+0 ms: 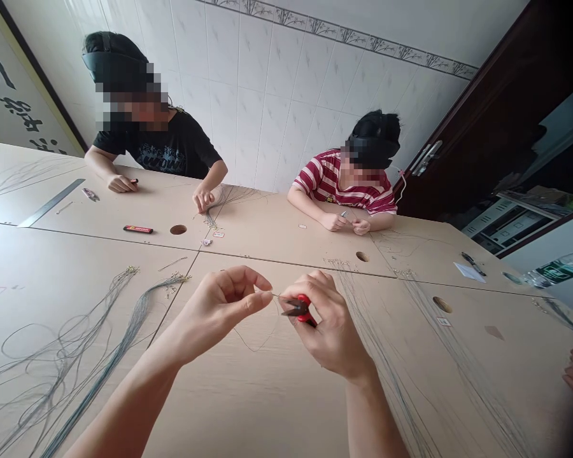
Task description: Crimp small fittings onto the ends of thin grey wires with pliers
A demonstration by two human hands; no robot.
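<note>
My left hand (233, 298) is closed in a pinch, thumb against forefinger, on the end of a thin cord (255, 350) that loops down below my hands. A short stiff tip of it reaches across toward my right hand (332, 318). Closed in that hand is a pair of snips (302, 309) with red handles and dark blades; the blades point left, slightly apart, just beside the cord's tip. To the left lies a bundle of grey-green cords (134, 324) with small gold-coloured ends. A looser bundle of cords (71, 356) is curled farther left.
Across the table (286, 407) sit a person in black (167, 146) and a person in stripes (358, 178), both handling small items. More cords (382, 343) lie to the right. A steel ruler (52, 202), a red-and-black box cutter (138, 229) and a bottle (561, 270) are farther off.
</note>
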